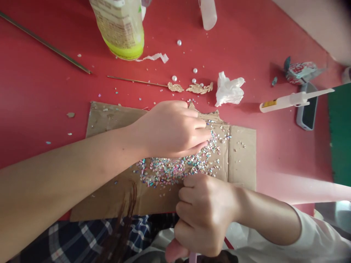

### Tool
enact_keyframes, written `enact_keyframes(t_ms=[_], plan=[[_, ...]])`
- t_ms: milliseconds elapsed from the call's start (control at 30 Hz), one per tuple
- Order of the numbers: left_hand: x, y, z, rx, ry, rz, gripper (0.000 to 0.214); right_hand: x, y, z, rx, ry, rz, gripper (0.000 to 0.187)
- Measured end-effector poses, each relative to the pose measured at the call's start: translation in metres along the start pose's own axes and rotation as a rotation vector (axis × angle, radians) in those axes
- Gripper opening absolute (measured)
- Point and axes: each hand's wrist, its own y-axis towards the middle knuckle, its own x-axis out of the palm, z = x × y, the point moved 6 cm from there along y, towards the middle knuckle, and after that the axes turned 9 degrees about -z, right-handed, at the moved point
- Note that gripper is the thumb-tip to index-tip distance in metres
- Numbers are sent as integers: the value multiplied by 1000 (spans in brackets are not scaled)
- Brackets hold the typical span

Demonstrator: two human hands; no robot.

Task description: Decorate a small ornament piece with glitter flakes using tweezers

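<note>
A brown cardboard sheet [242,157] lies on the red table [41,95] with a heap of small iridescent chips [175,170] on it. My left hand [171,129] reaches across the heap, fingers pressed together with the tips in the chips; what it pinches is too small to make out. My right hand [204,213] is a closed fist at the near edge of the heap, seemingly gripping a thin tool that pokes into the chips; a pinkish handle end shows below the fist. A gold leaf-shaped ornament [208,117] peeks out beyond my left fingers.
Behind the cardboard lie a gold leaf stick [189,87], loose pearls [174,78], a crumpled tissue [229,91] and a long thin rod [44,42]. A yellow-green bottle [122,27] stands at the back. A glue applicator [293,99], a phone [308,107] and a wrapper [300,71] lie at right.
</note>
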Motion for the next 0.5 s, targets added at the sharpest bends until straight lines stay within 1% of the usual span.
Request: enact_keyframes(t_ms=[300,500], plan=[[1,1,0,-8,-7,-44,32,2,-1,-1,1,8,6,71],[2,3,-1,-23,-31,-80,34,3,0,0,5,39,2,68]])
